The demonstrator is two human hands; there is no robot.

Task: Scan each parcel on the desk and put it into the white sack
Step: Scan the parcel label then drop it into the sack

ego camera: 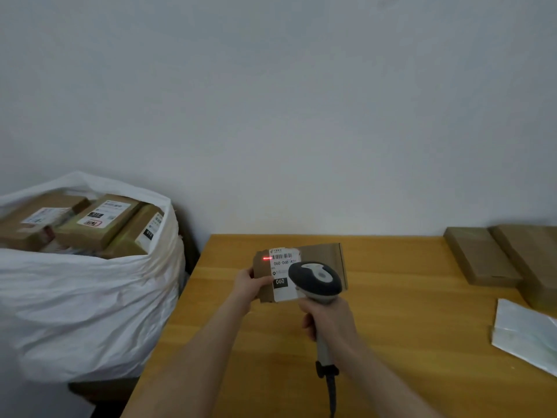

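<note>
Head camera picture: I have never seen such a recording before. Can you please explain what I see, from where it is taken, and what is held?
There is no machine here. The camera sits on a person's head and looks down at two bare hands. The left grip holds a cardboard parcel at the wooden desk. The right grip holds a barcode scanner, whose red line falls at the barcode on the parcel's label. On the desk's right side lie two flat brown parcels and a pale plastic pouch. Left of the desk stands the white sack, already holding several boxes.

The parcel (319, 257) label (284, 274) reads "060-06B" and "060".
</note>
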